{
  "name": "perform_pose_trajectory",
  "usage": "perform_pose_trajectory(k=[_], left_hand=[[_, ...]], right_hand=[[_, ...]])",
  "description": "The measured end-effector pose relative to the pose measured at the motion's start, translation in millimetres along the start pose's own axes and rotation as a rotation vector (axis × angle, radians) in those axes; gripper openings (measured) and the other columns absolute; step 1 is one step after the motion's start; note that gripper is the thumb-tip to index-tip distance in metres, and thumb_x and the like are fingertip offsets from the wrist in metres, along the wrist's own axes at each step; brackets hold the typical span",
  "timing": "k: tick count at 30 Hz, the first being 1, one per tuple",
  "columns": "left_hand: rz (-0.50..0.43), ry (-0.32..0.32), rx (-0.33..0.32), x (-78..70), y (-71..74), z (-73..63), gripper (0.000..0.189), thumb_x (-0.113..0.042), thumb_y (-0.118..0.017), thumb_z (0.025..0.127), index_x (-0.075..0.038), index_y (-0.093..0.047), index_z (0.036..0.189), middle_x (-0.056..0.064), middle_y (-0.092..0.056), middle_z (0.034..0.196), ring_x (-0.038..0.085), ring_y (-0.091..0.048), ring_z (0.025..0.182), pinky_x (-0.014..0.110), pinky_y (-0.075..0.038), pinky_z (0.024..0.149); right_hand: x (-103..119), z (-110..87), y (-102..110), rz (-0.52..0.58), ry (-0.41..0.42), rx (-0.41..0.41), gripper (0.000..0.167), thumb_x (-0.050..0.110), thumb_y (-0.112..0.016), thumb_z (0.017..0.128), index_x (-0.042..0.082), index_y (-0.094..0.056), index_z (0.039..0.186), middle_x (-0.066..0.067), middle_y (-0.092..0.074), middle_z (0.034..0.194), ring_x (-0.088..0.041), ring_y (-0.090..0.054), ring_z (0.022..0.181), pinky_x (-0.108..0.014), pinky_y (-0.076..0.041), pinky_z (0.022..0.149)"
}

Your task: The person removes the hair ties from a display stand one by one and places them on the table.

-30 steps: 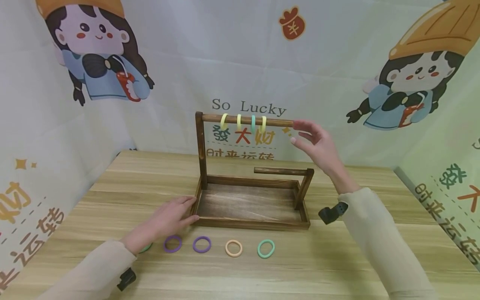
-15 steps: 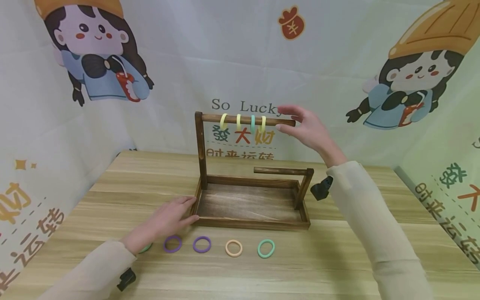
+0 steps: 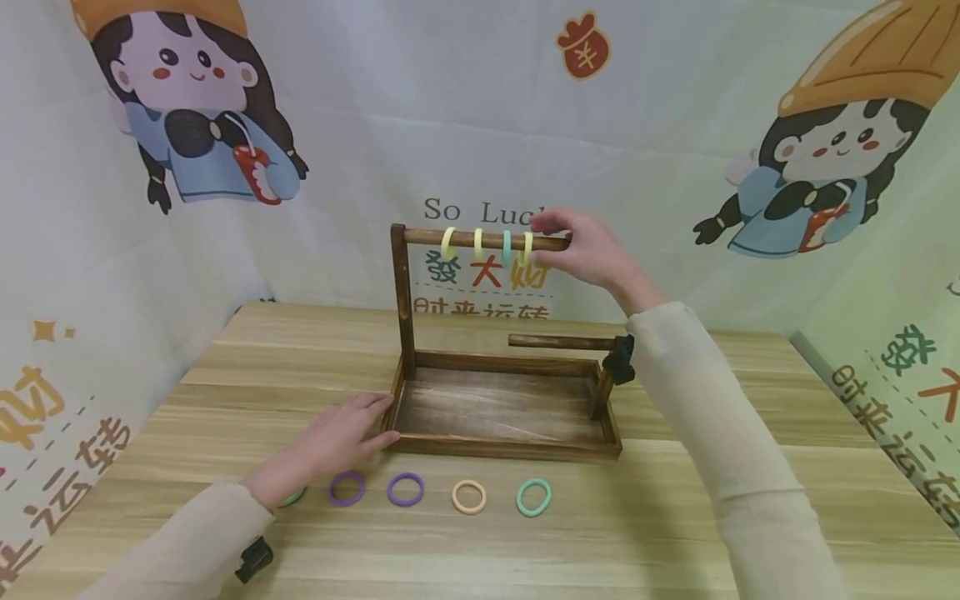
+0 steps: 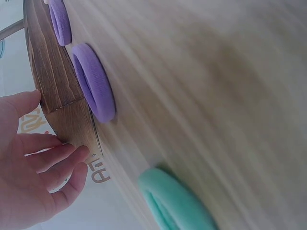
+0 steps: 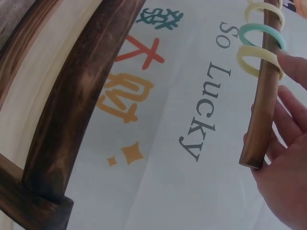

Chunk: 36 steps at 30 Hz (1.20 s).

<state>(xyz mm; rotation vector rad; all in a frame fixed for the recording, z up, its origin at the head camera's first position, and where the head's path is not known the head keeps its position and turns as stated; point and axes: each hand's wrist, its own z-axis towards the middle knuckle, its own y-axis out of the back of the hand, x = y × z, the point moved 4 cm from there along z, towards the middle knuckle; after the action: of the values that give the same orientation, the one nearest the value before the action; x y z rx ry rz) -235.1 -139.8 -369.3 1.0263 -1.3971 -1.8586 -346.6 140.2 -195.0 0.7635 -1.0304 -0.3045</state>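
Note:
A dark wooden stand with a tray base (image 3: 502,408) has a long upper bar (image 3: 420,237) and a shorter lower bar (image 3: 558,342). On the upper bar hang three pale yellow hair ties and a teal hair tie (image 3: 507,248). My right hand (image 3: 592,252) is around the bar's free end, fingers above and thumb below, its fingertips right at the rightmost yellow hair tie (image 5: 248,64). With relaxed fingers, my left hand (image 3: 341,433) touches the tray's front left corner; in the left wrist view its thumb and fingers meet the dark wood (image 4: 72,124).
In front of the tray lie two purple hair ties, the nearer one (image 4: 98,91) beside the left hand, an orange hair tie (image 3: 469,513) and a green one (image 3: 533,515). Another green hair tie (image 4: 175,199) is partly under the left wrist. A printed curtain (image 3: 360,100) stands behind the table (image 3: 720,500).
My right hand has moved left along the upper bar, from its free end to the rightmost yellow hair tie. The left hand and the stand have stayed in place.

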Motion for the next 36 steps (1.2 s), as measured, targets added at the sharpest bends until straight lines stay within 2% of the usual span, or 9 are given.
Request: perform_pose_trajectory(k=[4, 8, 21, 31, 36], left_hand=[[-0.003, 0.007, -0.002, 0.7, -0.8, 0.6, 0.055, -0.03, -0.056, 0.086, 0.01, -0.044, 0.122, 0.027, -0.044, 0.122, 0.042, -0.045, 0.107, 0.052, -0.038, 0.086], [-0.006, 0.01, 0.001, 0.7, -1.5, 0.7, 0.056, -0.03, -0.056, 0.086, 0.01, -0.044, 0.122, 0.027, -0.044, 0.122, 0.042, -0.044, 0.107, 0.052, -0.038, 0.087], [-0.003, 0.022, 0.009, 1.9, -2.1, 1.4, 0.056, -0.031, -0.055, 0.087, 0.009, -0.043, 0.124, 0.026, -0.044, 0.123, 0.041, -0.044, 0.109, 0.051, -0.037, 0.088], [-0.003, 0.017, 0.009, 1.7, -1.8, 1.0, 0.056, -0.032, -0.055, 0.087, 0.009, -0.043, 0.124, 0.026, -0.044, 0.123, 0.041, -0.044, 0.108, 0.051, -0.037, 0.088], [-0.002, 0.021, 0.006, 2.4, -2.3, 1.0, 0.056, -0.032, -0.055, 0.087, 0.009, -0.043, 0.124, 0.026, -0.044, 0.123, 0.041, -0.044, 0.108, 0.051, -0.038, 0.087]], right_hand=[[-1.0, 2.8, -3.7, -0.025, -0.005, 0.005, 0.047, 0.012, -0.064, 0.081, 0.002, -0.047, 0.124, -0.011, -0.05, 0.118, -0.021, -0.048, 0.105, -0.032, -0.043, 0.084], [-1.2, 4.5, -7.1, -0.044, 0.024, 0.007, 0.047, 0.01, -0.064, 0.081, 0.001, -0.047, 0.124, -0.011, -0.05, 0.118, -0.021, -0.047, 0.105, -0.032, -0.041, 0.087], [-0.5, 5.6, -12.3, -0.132, 0.049, -0.027, 0.045, 0.01, -0.066, 0.078, 0.003, -0.051, 0.121, -0.01, -0.056, 0.108, -0.02, -0.052, 0.092, -0.032, -0.043, 0.079], [-6.3, 2.1, -8.6, -0.109, 0.049, -0.087, 0.041, 0.008, -0.067, 0.078, 0.001, -0.053, 0.116, -0.011, -0.056, 0.106, -0.021, -0.052, 0.093, -0.032, -0.043, 0.082], [-10.9, -0.5, -3.6, -0.109, 0.066, -0.108, 0.04, 0.009, -0.067, 0.077, -0.001, -0.053, 0.113, -0.012, -0.055, 0.107, -0.023, -0.05, 0.098, -0.033, -0.04, 0.086]])
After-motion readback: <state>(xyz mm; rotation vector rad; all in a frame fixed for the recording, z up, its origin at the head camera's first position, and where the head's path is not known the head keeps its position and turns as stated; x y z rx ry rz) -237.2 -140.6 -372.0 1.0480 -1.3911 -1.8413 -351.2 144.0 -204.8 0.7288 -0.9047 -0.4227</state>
